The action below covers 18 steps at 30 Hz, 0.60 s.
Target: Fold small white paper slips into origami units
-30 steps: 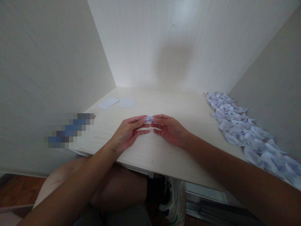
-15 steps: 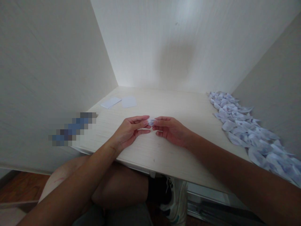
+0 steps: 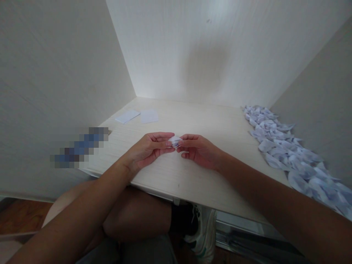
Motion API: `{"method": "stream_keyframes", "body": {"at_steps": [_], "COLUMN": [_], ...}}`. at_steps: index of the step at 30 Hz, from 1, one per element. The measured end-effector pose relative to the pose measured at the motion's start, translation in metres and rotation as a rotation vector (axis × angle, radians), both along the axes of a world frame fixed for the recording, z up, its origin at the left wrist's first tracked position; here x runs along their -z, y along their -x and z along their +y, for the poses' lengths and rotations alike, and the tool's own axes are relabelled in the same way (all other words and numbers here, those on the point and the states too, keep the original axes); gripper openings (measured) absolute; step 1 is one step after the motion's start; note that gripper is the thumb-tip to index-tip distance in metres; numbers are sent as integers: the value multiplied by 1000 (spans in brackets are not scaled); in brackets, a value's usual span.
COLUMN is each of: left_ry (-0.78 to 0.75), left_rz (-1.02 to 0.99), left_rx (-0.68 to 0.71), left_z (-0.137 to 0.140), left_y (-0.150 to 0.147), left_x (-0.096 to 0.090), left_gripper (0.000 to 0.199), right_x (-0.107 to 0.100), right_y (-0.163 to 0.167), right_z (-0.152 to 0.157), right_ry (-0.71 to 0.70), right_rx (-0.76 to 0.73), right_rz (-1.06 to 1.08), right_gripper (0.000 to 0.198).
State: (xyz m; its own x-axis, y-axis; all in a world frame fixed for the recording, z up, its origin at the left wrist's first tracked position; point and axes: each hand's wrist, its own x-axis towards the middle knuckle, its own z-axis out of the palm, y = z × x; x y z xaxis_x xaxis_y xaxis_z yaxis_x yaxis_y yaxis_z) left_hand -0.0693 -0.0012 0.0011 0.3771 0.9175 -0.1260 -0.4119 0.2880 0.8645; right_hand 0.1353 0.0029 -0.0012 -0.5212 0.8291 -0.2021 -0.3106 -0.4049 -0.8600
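Note:
Between my two hands is a small folded piece of white paper point(image 3: 175, 141), held just above the pale tabletop point(image 3: 176, 176). My left hand point(image 3: 152, 148) pinches its left side between thumb and fingers. On the opposite side, my right hand point(image 3: 196, 148) grips the paper with thumb and forefinger, its lower fingers curled. Fingertips cover parts of the paper, so its full shape is hidden.
A long heap of folded white paper pieces point(image 3: 291, 154) runs along the right wall. Flat white sheets point(image 3: 149, 116) lie at the back left. A pixelated bluish item point(image 3: 82, 146) is by the left wall. My crossed leg point(image 3: 137, 212) is below the table edge.
More of the folded paper now shows between my fingers, and it looks more opened out. Both hands stay in nearly the same place. The view has shifted slightly.

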Motion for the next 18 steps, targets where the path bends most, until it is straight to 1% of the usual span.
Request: {"method": "stream_keyframes", "body": {"at_steps": [7, 13, 16, 18], "left_ry": [-88, -15, -21, -44], "left_rz": [66, 118, 139, 177], "left_rx": [107, 182, 214, 239], "left_z": [6, 6, 7, 9], "left_y": [6, 11, 13, 16], "left_x": [1, -2, -3, -4], "left_gripper": [28, 26, 28, 33], "right_x": [2, 5, 7, 7], "right_y": [0, 0, 0, 1], "right_z": [0, 0, 0, 0], "right_ry": [-57, -161, -194, -226], "right_rx": [-5, -2, -4, -5], "right_rz": [-33, -113, -128, -143], "right_gripper": [25, 30, 30, 31]}}
